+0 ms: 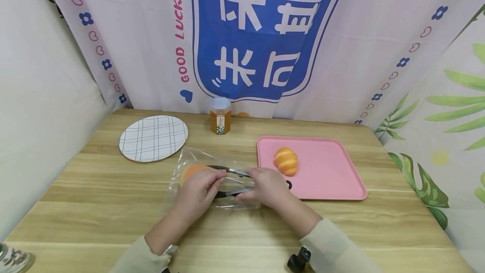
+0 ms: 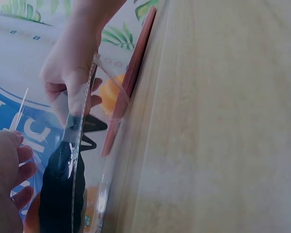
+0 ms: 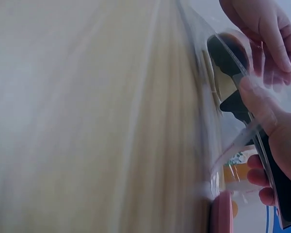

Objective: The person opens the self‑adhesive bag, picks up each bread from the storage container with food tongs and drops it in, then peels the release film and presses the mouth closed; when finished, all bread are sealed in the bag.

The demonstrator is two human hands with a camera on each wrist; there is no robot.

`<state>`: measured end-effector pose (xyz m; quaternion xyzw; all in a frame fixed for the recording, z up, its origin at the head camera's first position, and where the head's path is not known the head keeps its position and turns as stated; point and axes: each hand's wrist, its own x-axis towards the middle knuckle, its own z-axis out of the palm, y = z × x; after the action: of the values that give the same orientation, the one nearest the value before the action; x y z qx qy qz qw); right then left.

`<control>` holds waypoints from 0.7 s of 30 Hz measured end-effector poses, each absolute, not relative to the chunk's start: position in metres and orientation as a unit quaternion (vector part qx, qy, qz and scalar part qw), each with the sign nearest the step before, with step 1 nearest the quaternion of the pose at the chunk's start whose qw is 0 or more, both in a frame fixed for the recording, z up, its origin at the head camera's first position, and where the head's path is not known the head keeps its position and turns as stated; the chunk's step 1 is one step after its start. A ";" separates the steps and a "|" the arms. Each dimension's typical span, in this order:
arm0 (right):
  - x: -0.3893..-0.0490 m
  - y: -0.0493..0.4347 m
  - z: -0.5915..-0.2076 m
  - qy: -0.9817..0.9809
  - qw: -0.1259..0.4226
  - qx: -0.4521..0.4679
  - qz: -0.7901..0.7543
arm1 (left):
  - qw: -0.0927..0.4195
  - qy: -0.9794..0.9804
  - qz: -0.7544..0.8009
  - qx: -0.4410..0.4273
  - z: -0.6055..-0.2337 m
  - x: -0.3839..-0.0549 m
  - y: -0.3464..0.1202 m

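My right hand [image 1: 267,186] grips a pair of food tongs [image 1: 238,172] with silver arms and black tips. The tongs' tips are spread and reach left into a clear plastic bag [image 1: 182,155] on the table. Inside the bag, at its left end, lies a round orange-brown bun [image 1: 192,170], partly hidden by my left hand [image 1: 198,188]. The left fingers pinch the bag's film beside the tongs' tips. In the right wrist view, film also stretches over the right thumb [image 3: 257,104]. A croissant-shaped bread [image 1: 286,161] sits on the pink tray [image 1: 326,167], just beyond the right hand.
A white checked plate [image 1: 153,138] lies at the back left. A honey jar [image 1: 220,117] with a pale lid stands at the back, near the curtain [image 1: 144,54]. A patterned can [image 1: 13,258] is at the lower left corner.
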<state>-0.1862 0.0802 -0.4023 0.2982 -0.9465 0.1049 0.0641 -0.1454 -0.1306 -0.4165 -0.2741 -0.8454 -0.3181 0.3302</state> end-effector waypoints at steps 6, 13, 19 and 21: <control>-0.185 0.070 -0.405 -0.948 0.064 0.299 0.091 | 0.330 -0.849 -0.312 -0.271 -0.417 -0.144 -0.129; -0.184 0.064 -0.407 -0.954 0.046 0.290 0.055 | 0.293 -0.863 -0.339 -0.235 -0.424 -0.147 -0.134; -0.185 0.065 -0.405 -0.955 0.034 0.293 0.038 | 0.243 -0.876 -0.369 -0.196 -0.428 -0.148 -0.138; -0.186 0.067 -0.404 -0.954 0.028 0.295 0.042 | 0.244 -0.874 -0.371 -0.197 -0.429 -0.149 -0.138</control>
<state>-0.1863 0.0670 -0.4038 0.2945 -0.9543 0.0420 0.0277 -0.1490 -0.1384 -0.4290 -0.1974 -0.8740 -0.3712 0.2437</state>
